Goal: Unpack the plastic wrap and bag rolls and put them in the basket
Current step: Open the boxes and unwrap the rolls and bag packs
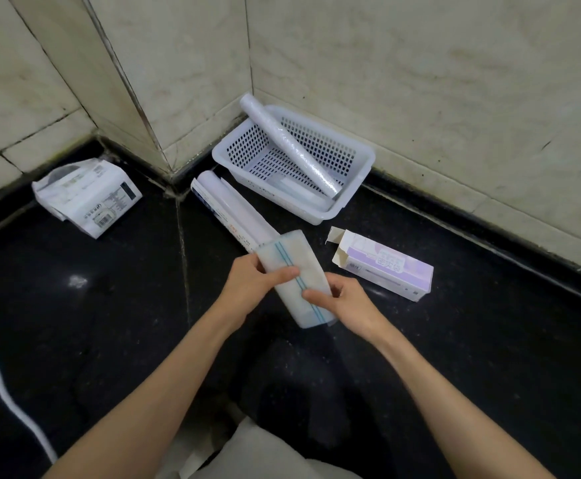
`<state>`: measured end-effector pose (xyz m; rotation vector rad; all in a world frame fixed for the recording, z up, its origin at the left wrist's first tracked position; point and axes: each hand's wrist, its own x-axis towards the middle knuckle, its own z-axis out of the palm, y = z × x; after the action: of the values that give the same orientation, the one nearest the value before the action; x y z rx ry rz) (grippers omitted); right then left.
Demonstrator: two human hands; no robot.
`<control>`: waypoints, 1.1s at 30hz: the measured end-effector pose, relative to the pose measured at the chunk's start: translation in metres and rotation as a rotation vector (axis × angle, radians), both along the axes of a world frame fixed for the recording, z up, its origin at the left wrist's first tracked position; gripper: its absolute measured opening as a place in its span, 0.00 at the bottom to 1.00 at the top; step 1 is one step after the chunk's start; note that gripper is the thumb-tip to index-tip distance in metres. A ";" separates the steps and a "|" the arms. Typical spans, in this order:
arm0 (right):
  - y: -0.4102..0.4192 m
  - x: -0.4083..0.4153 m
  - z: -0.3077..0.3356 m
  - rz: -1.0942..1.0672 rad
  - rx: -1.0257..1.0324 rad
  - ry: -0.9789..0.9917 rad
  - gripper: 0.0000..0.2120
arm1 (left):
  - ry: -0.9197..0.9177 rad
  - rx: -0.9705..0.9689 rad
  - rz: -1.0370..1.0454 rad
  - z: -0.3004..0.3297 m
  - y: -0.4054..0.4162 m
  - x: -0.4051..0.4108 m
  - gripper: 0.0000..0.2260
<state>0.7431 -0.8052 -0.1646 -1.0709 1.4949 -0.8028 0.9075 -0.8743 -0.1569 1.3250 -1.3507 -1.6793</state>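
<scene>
From the head view I judge we're partway: one roll (299,152) leans in the basket (358,183), and another roll (234,209) lies beside it, part-boxed. My left hand (254,283) and right hand (344,302) both clasp a bag pack (292,271). An empty box (385,271) lies nearby.
</scene>
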 end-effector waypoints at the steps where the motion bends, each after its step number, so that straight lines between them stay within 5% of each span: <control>1: -0.007 -0.001 0.007 0.030 0.002 0.001 0.09 | 0.017 -0.010 0.002 0.007 -0.005 -0.001 0.10; 10: -0.091 -0.018 0.041 -0.063 -0.092 0.195 0.04 | 0.039 -0.026 0.043 0.028 -0.066 0.007 0.14; 14: -0.152 -0.045 0.050 -0.156 -0.100 0.372 0.13 | -0.307 -0.274 -0.060 0.017 -0.113 0.016 0.17; 19: -0.223 -0.059 0.039 -0.027 -0.040 0.539 0.03 | -0.859 -0.790 -0.486 -0.014 -0.170 0.019 0.23; 22: -0.253 -0.059 0.017 0.122 0.118 0.617 0.06 | -1.054 -0.850 -0.653 -0.034 -0.199 0.014 0.25; 24: -0.265 -0.057 0.001 0.246 0.209 0.635 0.15 | -1.078 -0.845 -0.713 -0.046 -0.209 0.012 0.25; 28: -0.271 -0.048 -0.028 0.304 0.249 0.674 0.09 | -0.996 -0.873 -0.712 -0.065 -0.215 0.013 0.25; 33: -0.255 -0.040 -0.049 0.250 0.017 1.076 0.19 | -0.971 -0.914 -0.710 -0.070 -0.218 0.017 0.25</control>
<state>0.7033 -1.0599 -0.2141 -1.7679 2.1444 0.0328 0.9249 -1.0922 -0.2272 1.1119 -2.9154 -0.3984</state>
